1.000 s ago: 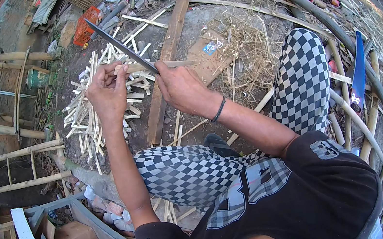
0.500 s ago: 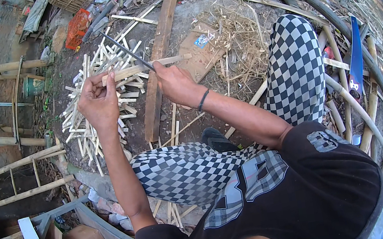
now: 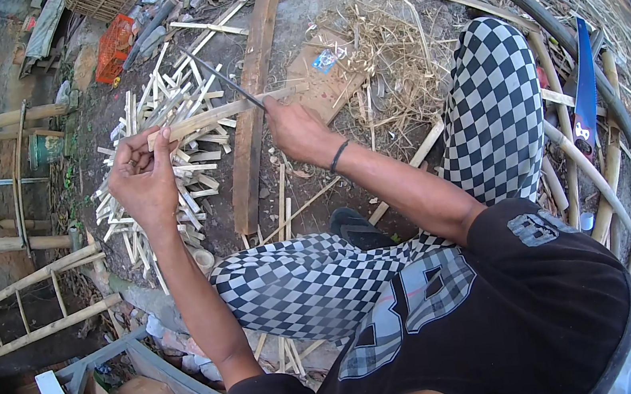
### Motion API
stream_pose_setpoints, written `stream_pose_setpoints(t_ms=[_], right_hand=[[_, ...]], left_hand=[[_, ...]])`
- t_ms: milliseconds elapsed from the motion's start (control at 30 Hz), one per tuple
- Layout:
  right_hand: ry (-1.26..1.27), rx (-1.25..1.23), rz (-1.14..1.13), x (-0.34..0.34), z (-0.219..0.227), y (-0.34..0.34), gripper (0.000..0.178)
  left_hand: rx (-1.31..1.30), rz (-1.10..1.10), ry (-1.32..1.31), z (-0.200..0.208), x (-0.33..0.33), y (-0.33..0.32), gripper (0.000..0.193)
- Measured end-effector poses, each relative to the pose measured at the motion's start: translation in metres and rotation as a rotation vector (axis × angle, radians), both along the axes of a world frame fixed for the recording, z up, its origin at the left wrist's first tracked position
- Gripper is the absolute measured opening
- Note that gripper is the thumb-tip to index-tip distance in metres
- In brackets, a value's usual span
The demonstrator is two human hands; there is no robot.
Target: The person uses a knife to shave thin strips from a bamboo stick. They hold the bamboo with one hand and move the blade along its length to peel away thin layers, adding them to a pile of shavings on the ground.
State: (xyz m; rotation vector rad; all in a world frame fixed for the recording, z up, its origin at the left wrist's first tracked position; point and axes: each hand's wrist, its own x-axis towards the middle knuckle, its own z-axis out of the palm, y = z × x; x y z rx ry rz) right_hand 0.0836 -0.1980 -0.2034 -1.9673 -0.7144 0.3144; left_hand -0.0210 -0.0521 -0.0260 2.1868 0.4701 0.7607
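Now the left hand (image 3: pixel 141 171), pinching the strip (image 3: pixel 215 117) in the frame's upper left-centre, had drawn farther from the right hand (image 3: pixel 295 129), which was wrapped around the knife (image 3: pixel 224 81). The knife crossed nearer the strip's far end, suggesting a shaving stroke well along.

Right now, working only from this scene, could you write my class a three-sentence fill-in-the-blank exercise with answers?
1. The left hand grips one end of the pale strip; the knife is in the ____ hand.
2. The saw at the picture's right has a ____ blade.
3. The trousers are checked in black and ____.
Missing words: right; blue; white.
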Motion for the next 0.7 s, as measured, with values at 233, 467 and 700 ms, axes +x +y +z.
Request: stream_pose_setpoints(t_ms=[233, 467, 700], right_hand=[[0.126, -0.146, -0.11, 0.018, -0.033, 0.004, 0.024], [-0.048, -0.003, -0.021, 0.019, -0.045, 0.022, 0.029], [0.048, -0.261, -0.134, 0.038, -0.072, 0.008, 0.019]], left_hand=[[0.03, -0.052, -0.026, -0.004, -0.008, 0.01, 0.015], [-0.075, -0.014, -0.035, -0.007, -0.005, 0.028, 0.014], [-0.057, 0.009, -0.033, -0.009, -0.01, 0.037, 0.013]])
